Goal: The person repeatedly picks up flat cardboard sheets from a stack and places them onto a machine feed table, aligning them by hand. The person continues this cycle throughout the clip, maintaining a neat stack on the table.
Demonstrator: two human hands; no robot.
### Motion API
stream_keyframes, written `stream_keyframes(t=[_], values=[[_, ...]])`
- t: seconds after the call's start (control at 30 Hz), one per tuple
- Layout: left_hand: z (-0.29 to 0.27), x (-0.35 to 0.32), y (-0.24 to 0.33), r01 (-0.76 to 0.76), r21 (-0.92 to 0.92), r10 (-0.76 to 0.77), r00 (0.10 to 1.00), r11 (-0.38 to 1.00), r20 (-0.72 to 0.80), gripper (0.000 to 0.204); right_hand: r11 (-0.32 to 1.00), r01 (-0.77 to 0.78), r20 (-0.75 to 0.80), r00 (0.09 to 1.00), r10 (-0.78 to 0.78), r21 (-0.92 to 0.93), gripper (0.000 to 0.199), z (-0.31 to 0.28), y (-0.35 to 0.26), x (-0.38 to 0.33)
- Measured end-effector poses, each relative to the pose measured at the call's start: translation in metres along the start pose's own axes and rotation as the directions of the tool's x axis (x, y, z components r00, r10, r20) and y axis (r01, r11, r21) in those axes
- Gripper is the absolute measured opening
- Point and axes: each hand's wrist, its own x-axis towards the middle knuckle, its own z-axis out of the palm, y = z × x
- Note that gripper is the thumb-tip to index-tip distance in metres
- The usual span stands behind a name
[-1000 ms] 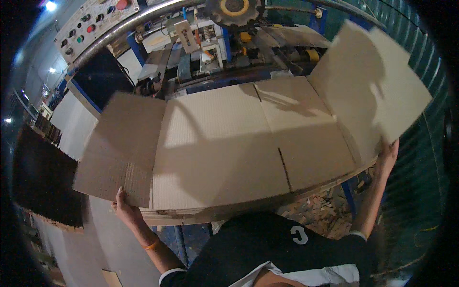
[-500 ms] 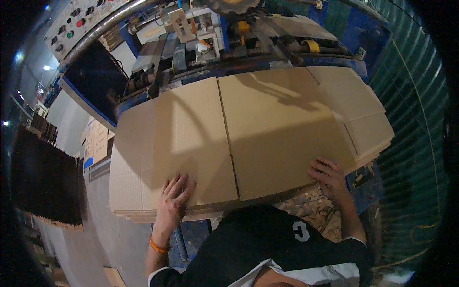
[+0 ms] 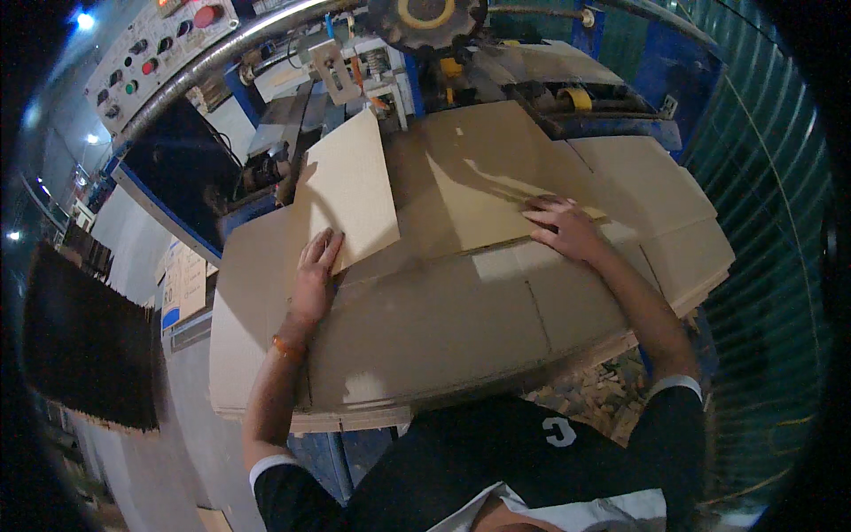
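A brown cardboard sheet lies at an angle over a stack of flat cardboard (image 3: 425, 337), its far part reaching toward the machine. Its left panel (image 3: 350, 191) is pale and tilted upward; the right panel (image 3: 487, 177) is darker and lower. I cannot tell whether the two panels are joined. My left hand (image 3: 315, 275) is closed on the near edge of the left panel, with an orange band on the wrist. On the near edge of the right panel, my right hand (image 3: 567, 229) grips with fingers on top; part of its thumb side is hidden.
Beyond the stack stands a blue machine with rollers (image 3: 576, 99) and a dark toothed wheel (image 3: 427, 19). A control panel (image 3: 155, 58) with buttons is at upper left. Green corrugated wall (image 3: 771, 230) runs along the right. Cardboard scraps (image 3: 598, 395) lie below the stack.
Both hands have moved away from me toward the machine, carrying the top sheet with them. Its left panel has tilted up, and the cardboard underneath now shows near me.
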Motion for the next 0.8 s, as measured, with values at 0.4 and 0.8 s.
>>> stream_keyframes(t=[0.4, 0.8], values=[[0.013, 0.044, -0.015, 0.359, 0.267, -0.360, 0.932, 0.894, -0.046, 0.078, 0.949, -0.247, -0.168, 0.962, 0.216, -0.195, 0.049, 0.012, -0.024, 0.046], [-0.066, -0.234, -0.038, 0.903, -0.097, -0.767, 0.295, 0.419, -0.570, 0.070, 0.283, -0.835, -0.535, 0.526, 0.662, -0.472, 0.044, -0.047, 0.077, -0.215]])
